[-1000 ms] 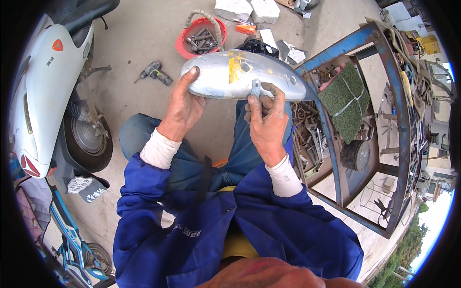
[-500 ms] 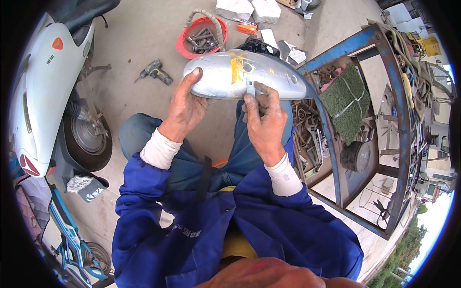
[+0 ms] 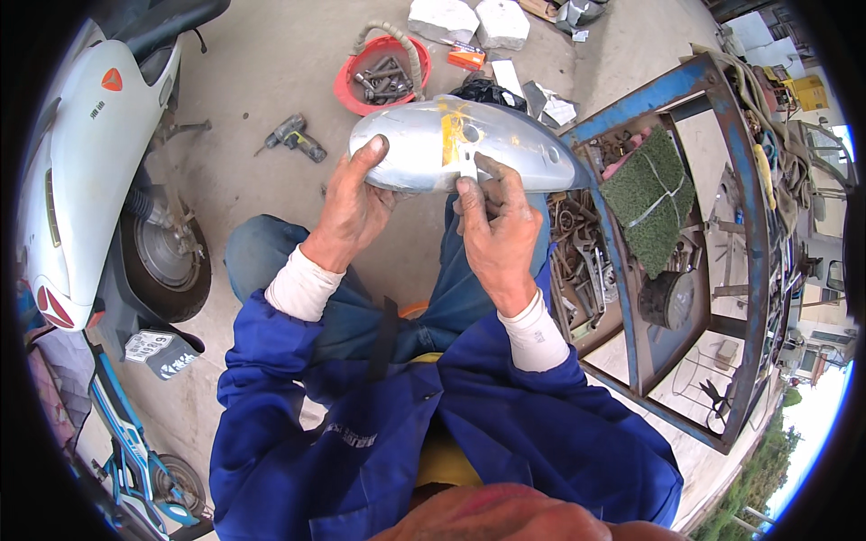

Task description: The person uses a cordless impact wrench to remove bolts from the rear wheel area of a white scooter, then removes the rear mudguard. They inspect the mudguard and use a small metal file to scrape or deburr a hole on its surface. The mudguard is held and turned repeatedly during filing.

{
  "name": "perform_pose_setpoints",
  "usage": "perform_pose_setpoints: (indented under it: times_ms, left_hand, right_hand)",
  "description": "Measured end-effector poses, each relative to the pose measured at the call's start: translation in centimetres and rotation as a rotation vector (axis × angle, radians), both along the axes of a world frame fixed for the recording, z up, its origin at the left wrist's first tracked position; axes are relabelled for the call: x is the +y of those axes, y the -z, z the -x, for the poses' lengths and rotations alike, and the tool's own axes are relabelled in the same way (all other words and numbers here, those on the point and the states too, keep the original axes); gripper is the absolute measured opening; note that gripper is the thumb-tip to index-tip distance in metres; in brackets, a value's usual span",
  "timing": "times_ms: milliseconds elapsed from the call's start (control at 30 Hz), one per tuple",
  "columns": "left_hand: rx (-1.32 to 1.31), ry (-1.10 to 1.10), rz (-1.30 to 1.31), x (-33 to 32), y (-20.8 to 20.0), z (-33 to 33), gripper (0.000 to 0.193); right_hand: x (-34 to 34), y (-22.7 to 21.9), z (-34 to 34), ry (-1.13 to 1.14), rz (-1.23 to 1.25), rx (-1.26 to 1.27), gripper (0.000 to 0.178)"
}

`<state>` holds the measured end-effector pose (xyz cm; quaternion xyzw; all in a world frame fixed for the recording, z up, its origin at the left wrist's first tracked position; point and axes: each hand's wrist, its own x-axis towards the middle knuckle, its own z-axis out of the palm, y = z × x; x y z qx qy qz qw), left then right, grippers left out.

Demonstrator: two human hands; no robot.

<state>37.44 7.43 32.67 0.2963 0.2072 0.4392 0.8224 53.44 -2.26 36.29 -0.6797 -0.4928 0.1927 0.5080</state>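
A curved silver mudguard, with round holes and yellow paint marks, is held up in front of my knees. My left hand grips its left end, thumb on the outer face and fingers curled beneath. At the lower edge, my right hand pinches a small flat metal tab between thumb and forefinger. The tab lies against the mudguard's face, just below one of the holes. Whether the two are joined cannot be made out. The other right fingers are bent under the edge.
Ahead is a red bowl of bolts, with a cordless drill on the floor nearer left. A white scooter stands at left. A rusty blue metal frame with tools and a green mat is close on my right.
The mudguard and both hands have shifted very slightly right and down in the picture. The tab looks a little differently angled, its face brighter. Both grips stay the same.
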Motion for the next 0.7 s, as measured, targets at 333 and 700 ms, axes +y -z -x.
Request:
perform_pose_setpoints:
  times_ms: [333, 700]
  left_hand:
    - [0.006, 0.01, -0.005, -0.14, -0.55, -0.08, 0.065]
    - [0.007, -0.008, -0.009, -0.11, -0.24, -0.07, 0.064]
  right_hand:
    - [0.09, 0.05, 0.15, -0.003, -0.003, 0.025, 0.031]
    - [-0.06, -0.14, -0.55, -0.006, 0.046, 0.023, 0.036]
